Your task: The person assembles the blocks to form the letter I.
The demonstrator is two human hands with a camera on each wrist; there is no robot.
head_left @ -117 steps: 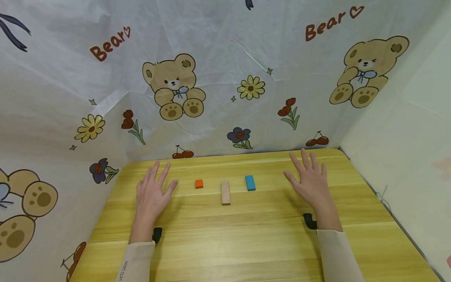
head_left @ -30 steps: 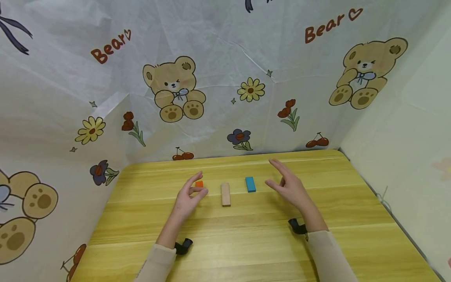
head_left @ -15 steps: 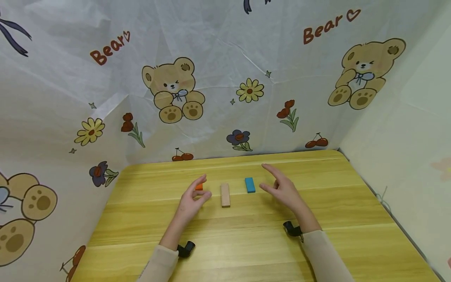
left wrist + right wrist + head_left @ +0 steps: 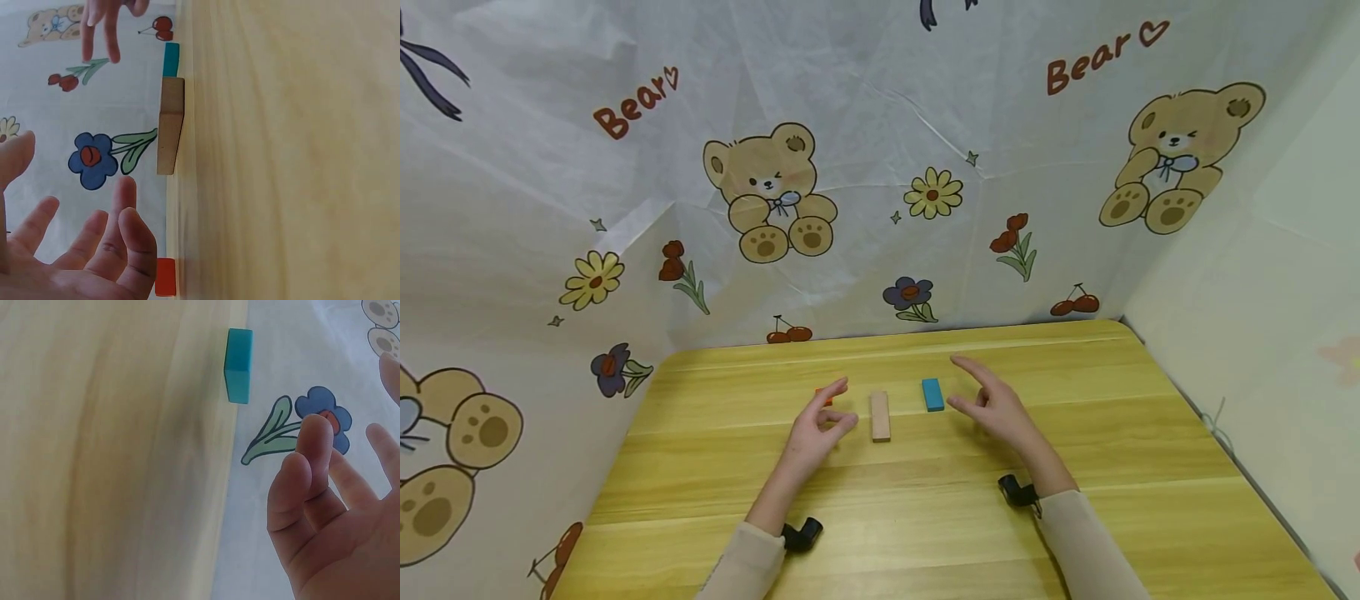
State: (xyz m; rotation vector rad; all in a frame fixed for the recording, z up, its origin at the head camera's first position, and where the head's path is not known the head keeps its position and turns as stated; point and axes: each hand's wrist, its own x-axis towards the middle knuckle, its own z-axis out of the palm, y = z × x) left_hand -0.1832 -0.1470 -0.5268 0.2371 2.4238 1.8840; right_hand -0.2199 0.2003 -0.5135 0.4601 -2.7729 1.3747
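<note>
Three small blocks lie on the wooden table. My left hand (image 4: 811,435) hovers above the table with nothing in it, its fingers loosely bent. It partly covers the orange block (image 4: 828,402) in the head view. To its right lies the plain wooden block (image 4: 880,417), longer than the others. The blue block (image 4: 932,395) lies beyond it, just left of my right hand (image 4: 1000,408). That hand is also in the air and holds nothing, with thumb and index finger spread apart. Neither hand touches a block. The right wrist view shows the blue block (image 4: 239,365) apart from the fingers.
The table (image 4: 895,517) has a light yellow wood grain. A white cloth (image 4: 865,125) printed with bears and flowers hangs behind its far edge and along the left. A pale wall or sheet (image 4: 1262,333) borders the right side. Each wrist wears a black camera (image 4: 1017,492).
From wide apart near the table's sides, both hands have come inward toward the blocks. Over the last second the left drifts slightly right and the right slightly left. The blocks have not moved.
</note>
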